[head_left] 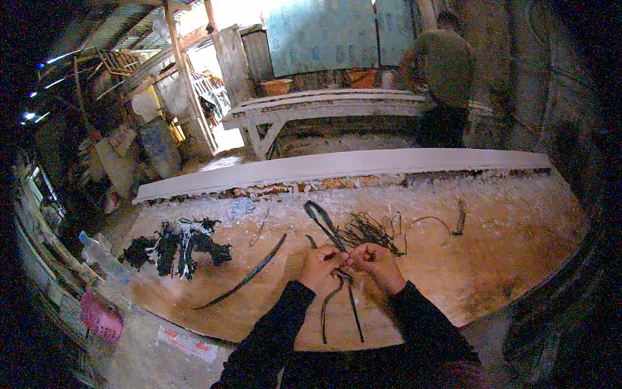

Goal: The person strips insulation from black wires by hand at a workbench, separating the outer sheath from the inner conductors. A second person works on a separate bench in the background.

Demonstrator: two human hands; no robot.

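Note:
Both hands meet at a dark, looped cord point(319, 212) near the front middle of the wooden table. Its loop points away from me, and two loose ends hang toward me below the fingers. My left hand point(322, 267) is closed around the cord's middle. Fingertip to fingertip with it, my right hand point(376, 262) is closed in a pinch; what lies between its fingers is too small to make out. Just beyond my right hand lies a tangled bunch of thin dark strands point(372, 230). A single dark strip point(249, 277) rests left of my left hand.
A heap of black and white fibrous pieces point(175, 249) lies on the table's left. A raised white board point(350, 170) borders its far edge. Farther right is a small dark piece point(460, 217). A plastic bottle point(100, 253) and pink basket point(102, 318) stand at left. Another person point(447, 71) stands beyond.

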